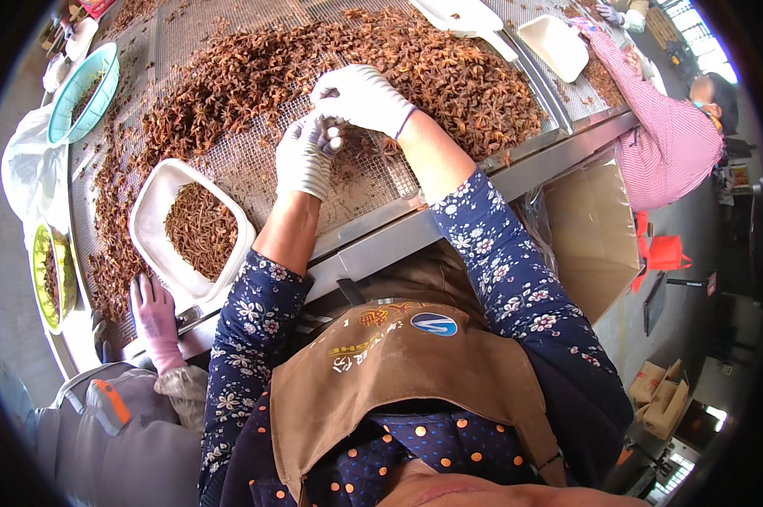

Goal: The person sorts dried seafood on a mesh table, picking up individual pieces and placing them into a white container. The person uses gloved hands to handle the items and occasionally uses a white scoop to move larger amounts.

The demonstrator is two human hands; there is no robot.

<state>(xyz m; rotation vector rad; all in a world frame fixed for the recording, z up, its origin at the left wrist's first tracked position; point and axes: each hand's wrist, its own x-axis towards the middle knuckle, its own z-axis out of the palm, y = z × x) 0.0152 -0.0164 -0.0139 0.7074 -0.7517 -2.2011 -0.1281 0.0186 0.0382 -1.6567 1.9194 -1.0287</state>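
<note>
Both of my hands wear white knit gloves and meet above a metal mesh table (368, 244) that bears a wide heap of dried star anise (445, 89). My left hand (304, 155) has its fingers bent upward, with the fingertips close together. Over them reaches my right hand (361, 98), its fingertips touching or nearly touching the left ones. Whether anything small is held between them cannot be told. Some star anise lies on the mesh just beneath and to the right of the hands. A white plastic tub (145, 218) holding thin brown stems (202, 231) stands left of my left forearm.
At the left, a co-worker's pink-gloved hand (155, 317) rests near the tub. Beyond are a turquoise basket (112, 66) and a green basket (41, 279). A white scoop (464, 19) and a white container (554, 47) lie at the upper right, near a co-worker in pink (663, 139). A cardboard box (590, 228) stands below the table's edge.
</note>
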